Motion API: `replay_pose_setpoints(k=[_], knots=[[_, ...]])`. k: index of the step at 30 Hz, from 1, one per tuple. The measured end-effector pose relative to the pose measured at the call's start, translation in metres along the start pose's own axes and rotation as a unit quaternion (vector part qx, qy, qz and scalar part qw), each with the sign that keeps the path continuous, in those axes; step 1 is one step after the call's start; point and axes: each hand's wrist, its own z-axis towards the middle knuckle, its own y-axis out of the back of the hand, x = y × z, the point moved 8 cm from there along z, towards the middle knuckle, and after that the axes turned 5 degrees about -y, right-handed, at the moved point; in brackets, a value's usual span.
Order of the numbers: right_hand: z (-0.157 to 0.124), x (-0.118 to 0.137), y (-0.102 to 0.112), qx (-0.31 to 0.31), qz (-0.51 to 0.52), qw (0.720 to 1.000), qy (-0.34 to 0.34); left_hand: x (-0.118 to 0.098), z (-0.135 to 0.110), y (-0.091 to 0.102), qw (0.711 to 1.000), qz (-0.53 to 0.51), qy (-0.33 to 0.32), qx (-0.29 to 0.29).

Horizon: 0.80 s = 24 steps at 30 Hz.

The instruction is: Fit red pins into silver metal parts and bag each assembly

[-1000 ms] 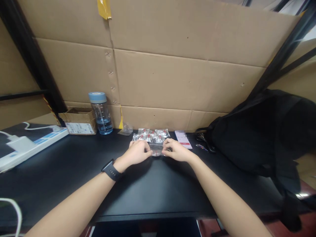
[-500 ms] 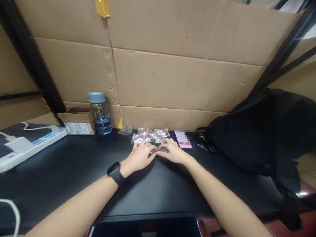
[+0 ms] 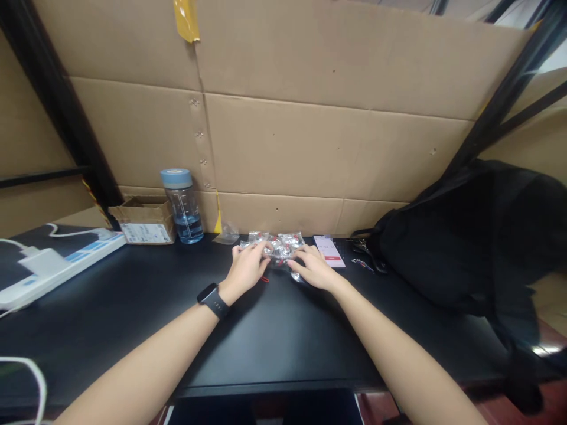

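Observation:
My left hand [image 3: 248, 264], with a dark watch on the wrist, has its fingers closed on one side of a small clear plastic bag [image 3: 278, 257]. The fingers of my right hand [image 3: 312, 269] pinch the bag's other side, so it spans the gap between both hands. Just behind lie several shiny clear packets [image 3: 290, 238] with red bits inside, partly covered by the bag and fingers. A small red loop [image 3: 264, 279] shows on the table beside my left fingertips. Under my right hand, a shiny round piece [image 3: 296, 275] is partly hidden.
A phone [image 3: 330, 252] lies right of the packets, near keys [image 3: 362, 264] and a black backpack [image 3: 469, 236]. To the left stand a water bottle [image 3: 183, 206], an open cardboard box [image 3: 148, 221] and a power strip [image 3: 66, 265]. A cardboard wall [image 3: 283, 153] closes off the back.
My hands, close together over a shiny piece before, have moved apart. The clear bag now spans between them, and the red loop and round piece have come into view on the table.

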Motion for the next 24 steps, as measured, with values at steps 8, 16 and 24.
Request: replay_pose_setpoints(k=[8,16,24], knots=[[-0.001,-0.018,0.006,0.043,-0.004,0.999,0.019,0.018,0.014,0.014,0.995,0.062,0.067,-0.042],[0.001,-0.023,-0.003,0.090,0.055,0.994,0.042,0.009,-0.009,0.004,0.962,-0.054,-0.151,0.219],[0.004,-0.029,-0.011,0.087,0.070,0.994,-0.003,-0.009,-0.013,-0.007,0.970,-0.011,-0.152,0.190]])
